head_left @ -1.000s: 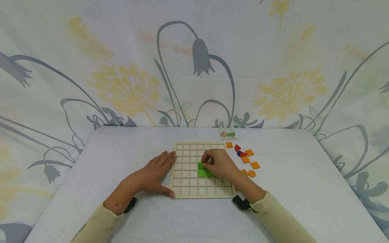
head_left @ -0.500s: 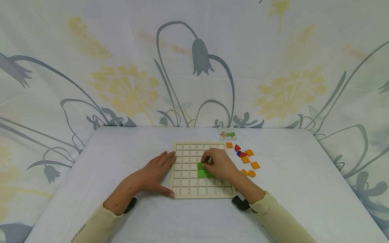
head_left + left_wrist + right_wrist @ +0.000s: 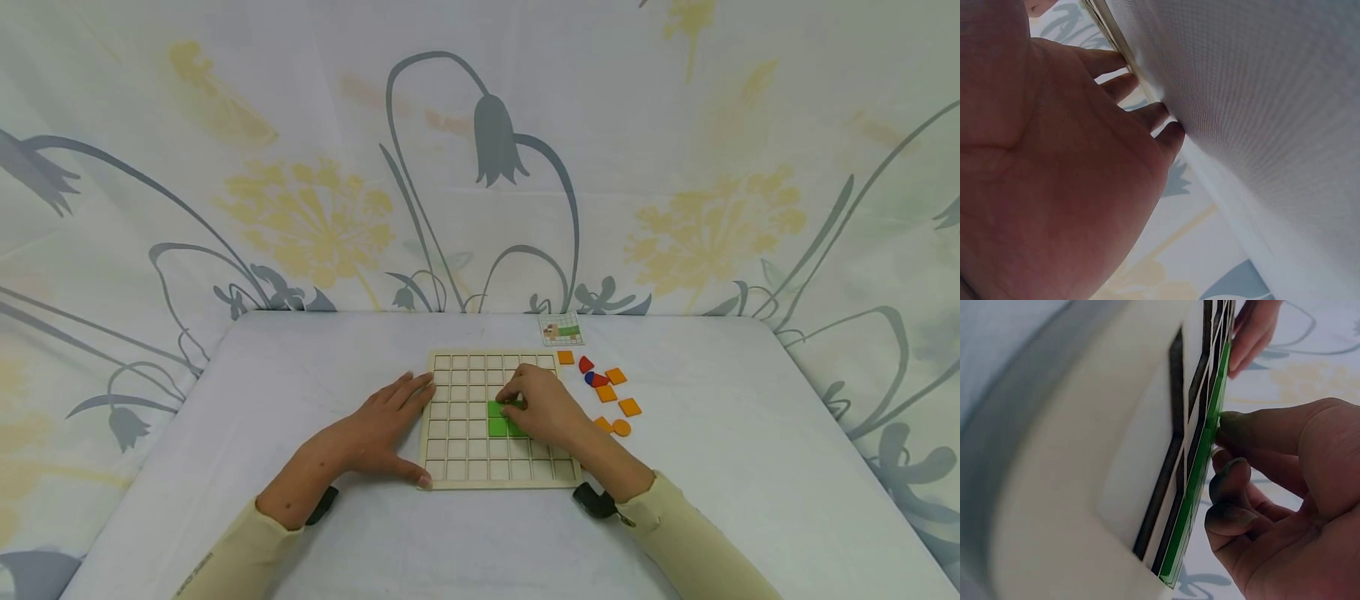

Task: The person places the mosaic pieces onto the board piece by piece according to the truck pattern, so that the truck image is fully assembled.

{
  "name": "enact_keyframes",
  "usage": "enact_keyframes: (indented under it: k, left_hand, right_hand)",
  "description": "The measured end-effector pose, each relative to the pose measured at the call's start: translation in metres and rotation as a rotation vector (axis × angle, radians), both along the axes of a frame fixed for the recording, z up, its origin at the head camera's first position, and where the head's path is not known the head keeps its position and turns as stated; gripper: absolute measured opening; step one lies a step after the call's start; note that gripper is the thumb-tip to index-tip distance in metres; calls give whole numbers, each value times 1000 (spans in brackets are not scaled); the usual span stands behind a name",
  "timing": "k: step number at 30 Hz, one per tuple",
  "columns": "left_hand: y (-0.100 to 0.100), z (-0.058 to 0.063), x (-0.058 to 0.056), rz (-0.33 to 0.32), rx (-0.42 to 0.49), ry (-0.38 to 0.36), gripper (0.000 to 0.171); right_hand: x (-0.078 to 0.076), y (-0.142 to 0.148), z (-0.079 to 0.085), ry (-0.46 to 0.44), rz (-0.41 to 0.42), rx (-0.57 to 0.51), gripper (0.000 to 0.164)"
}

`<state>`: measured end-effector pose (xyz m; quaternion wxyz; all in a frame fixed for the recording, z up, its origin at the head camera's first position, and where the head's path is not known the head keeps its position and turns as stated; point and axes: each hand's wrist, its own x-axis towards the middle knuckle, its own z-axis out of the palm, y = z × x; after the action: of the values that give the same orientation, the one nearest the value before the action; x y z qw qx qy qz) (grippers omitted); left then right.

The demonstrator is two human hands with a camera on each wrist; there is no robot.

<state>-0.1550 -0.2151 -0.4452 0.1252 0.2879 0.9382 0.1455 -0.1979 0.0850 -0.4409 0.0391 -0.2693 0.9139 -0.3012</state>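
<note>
A pale wooden grid board [image 3: 457, 450] lies flat on the table, with several green square tiles [image 3: 497, 427] fitted side by side in its middle cells. My right hand [image 3: 543, 406] is over these tiles. Its thumb and index fingertip pinch at a green tile [image 3: 1215, 422] at board level, while the other fingers curl in the right wrist view. The hand covers part of the green group and the cells to its right. My left hand [image 3: 378, 429] spreads along the board's left side, fingertips at the upper edge and thumb at the lower left corner. The left wrist view shows those fingers [image 3: 1125, 84] against the rim.
Right of the board lie loose orange squares [image 3: 631, 407], an orange disc [image 3: 622, 428], red pieces [image 3: 587, 364] and a blue piece [image 3: 590, 378]. A small picture card [image 3: 561, 330] with a gridded pattern rests behind the board. Patterned cloth [image 3: 330, 192] rises behind the table.
My right thumb and fingers have shifted very slightly, so a little more of the upper green tiles shows. My left hand stays at the board's edge.
</note>
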Motion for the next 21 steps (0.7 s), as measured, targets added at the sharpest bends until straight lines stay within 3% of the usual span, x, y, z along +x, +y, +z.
enact_keyframes:
  k: [11, 21]
  left_hand:
    - [0, -2, -1, -5, -7, 7, 133]
    - [-1, -3, -1, -4, -9, 7, 133]
  right_hand:
    - [-9, 14, 4, 4, -18, 4, 16]
    - [-23, 42, 6, 80, -71, -47, 14]
